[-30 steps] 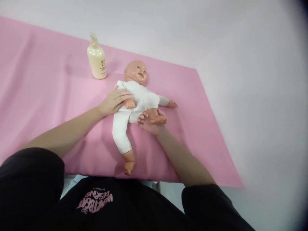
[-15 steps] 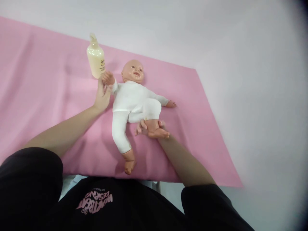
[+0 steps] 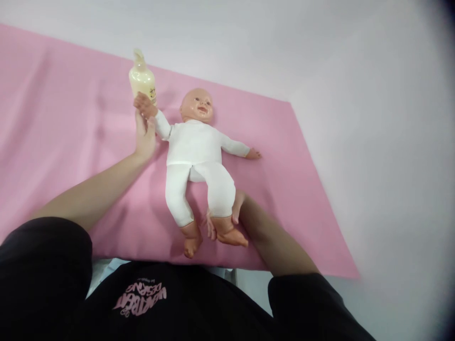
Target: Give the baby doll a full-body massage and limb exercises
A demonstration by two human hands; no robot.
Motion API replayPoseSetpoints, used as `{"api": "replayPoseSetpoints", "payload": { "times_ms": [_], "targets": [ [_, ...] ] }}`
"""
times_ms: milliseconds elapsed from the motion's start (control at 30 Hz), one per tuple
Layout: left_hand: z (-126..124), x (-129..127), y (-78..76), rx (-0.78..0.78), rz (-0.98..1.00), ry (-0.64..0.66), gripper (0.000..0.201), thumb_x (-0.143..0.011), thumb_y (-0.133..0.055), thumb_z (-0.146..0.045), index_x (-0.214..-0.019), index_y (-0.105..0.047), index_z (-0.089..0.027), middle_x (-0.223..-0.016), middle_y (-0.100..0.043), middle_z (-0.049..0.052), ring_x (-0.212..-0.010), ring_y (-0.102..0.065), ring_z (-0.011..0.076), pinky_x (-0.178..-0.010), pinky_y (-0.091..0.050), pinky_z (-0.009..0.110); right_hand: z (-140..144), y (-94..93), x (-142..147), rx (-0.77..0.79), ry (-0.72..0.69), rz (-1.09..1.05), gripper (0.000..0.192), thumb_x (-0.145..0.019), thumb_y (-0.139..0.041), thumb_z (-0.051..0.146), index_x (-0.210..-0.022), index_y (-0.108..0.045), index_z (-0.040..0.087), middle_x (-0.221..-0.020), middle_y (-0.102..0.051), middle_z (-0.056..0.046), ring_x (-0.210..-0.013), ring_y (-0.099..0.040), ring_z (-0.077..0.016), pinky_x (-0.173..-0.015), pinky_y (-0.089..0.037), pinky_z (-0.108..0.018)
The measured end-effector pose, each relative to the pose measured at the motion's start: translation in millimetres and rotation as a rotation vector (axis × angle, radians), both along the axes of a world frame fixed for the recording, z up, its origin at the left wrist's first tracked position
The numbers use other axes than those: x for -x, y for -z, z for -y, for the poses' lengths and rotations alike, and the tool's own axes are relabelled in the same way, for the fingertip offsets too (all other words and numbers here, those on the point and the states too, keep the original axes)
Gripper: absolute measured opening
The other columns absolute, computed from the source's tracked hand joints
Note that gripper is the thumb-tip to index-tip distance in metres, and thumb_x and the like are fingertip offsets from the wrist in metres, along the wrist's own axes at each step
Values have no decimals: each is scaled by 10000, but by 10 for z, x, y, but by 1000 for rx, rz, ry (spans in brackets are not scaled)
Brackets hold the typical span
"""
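Observation:
A baby doll (image 3: 194, 142) with a white cloth body lies on its back on a pink mat (image 3: 284, 208), its head away from me. My left hand (image 3: 145, 137) grips the doll's arm at the left, near the wrist, and holds it out sideways. My right hand (image 3: 239, 206) is around the lower part of the leg at the right, thumb on the outer side and fingers showing on the inner side; the palm is hidden behind the leg. The doll's other arm and other leg rest on the mat.
A pale yellow pump bottle (image 3: 142, 80) stands on the mat just beyond my left hand, partly covered by the doll's hand. The mat's right edge slants down beside a whitish surface (image 3: 377, 180). My black shirt (image 3: 177, 303) is at the near edge.
The leg in my right hand has gone from bent up to stretched towards me. With my left hand, the doll's arm has swung outward to the left, in front of the bottle.

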State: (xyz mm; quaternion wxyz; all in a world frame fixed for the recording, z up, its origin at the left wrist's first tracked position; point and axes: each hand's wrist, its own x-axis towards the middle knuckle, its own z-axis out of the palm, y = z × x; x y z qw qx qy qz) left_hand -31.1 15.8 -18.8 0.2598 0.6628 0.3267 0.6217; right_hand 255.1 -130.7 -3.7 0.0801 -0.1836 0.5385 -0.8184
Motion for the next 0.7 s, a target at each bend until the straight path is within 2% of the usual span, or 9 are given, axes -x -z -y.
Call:
{"api": "replayPoseSetpoints", "payload": {
  "times_ms": [67,133,200,267,333,467,533,600,700],
  "targets": [
    [69,-50,-38,-87,-97,27,639,-1018,-423,-719,-1545,-316,-373,-1583,-452,87,-1478,-453,275,-1208,-423,543,-42,67,-24,82,69,-164,580,-809,-803,581,-1204,-694,171,-1104,-800,-122,-1147,-760,-271,-1095,-563,-447],
    [197,-121,-125,-191,-291,130,605,-1009,-461,-703,-1467,-485,-308,-1418,-594,122,-1381,-553,315,-1195,-425,573,-71,92,-66,257,264,-263,550,-782,-788,650,-1045,-701,175,-932,-799,-84,-1068,-771,-255,-1136,-528,-448],
    [328,-190,-224,-282,-473,202,569,-1015,-476,-668,-1401,-577,-262,-1348,-644,148,-1332,-587,329,-1191,-414,606,-75,65,-119,483,574,-219,515,-772,-761,689,-902,-651,203,-803,-758,-31,-978,-769,-231,-1120,-532,-425],
    [415,-238,-304,-344,-587,228,514,-1033,-468,-619,-1348,-631,-247,-1340,-656,165,-1318,-593,331,-1180,-412,626,-59,9,-163,638,859,-94,473,-799,-721,675,-839,-589,223,-771,-725,-6,-939,-761,-225,-1070,-554,-403],
    [449,-260,-352,-365,-639,229,472,-1044,-461,-588,-1309,-663,-253,-1336,-662,166,-1316,-593,328,-1168,-416,636,-42,-45,-182,691,1019,2,447,-842,-653,664,-833,-554,228,-768,-702,1,-940,-763,-232,-1031,-568,-398],
    [454,-264,-372,-337,-652,231,464,-1032,-472,-606,-1261,-690,-267,-1300,-678,156,-1314,-593,332,-1158,-421,641,-33,-78,-163,648,1143,166,493,-882,-527,706,-834,-551,217,-753,-685,-9,-892,-763,-232,-1003,-575,-410],
    [455,-259,-347,-318,-627,231,497,-1022,-474,-634,-1276,-677,-258,-1298,-676,160,-1311,-592,336,-1164,-419,635,-35,-58,-158,617,1139,181,503,-873,-540,712,-841,-562,210,-775,-700,-16,-892,-761,-231,-1003,-572,-417],
    [437,-252,-291,-283,-559,198,565,-1006,-479,-672,-1340,-626,-240,-1315,-662,170,-1309,-589,337,-1171,-421,618,-31,-22,-169,579,1071,136,504,-849,-602,707,-866,-579,204,-812,-722,-23,-937,-766,-238,-1021,-566,-423],
    [324,-217,-154,-196,-333,72,651,-1005,-443,-717,-1462,-483,-254,-1391,-606,160,-1336,-571,309,-1175,-438,565,0,33,-200,493,887,44,529,-802,-716,684,-923,-622,178,-841,-756,-47,-935,-777,-240,-995,-582,-399]
  ]
}}
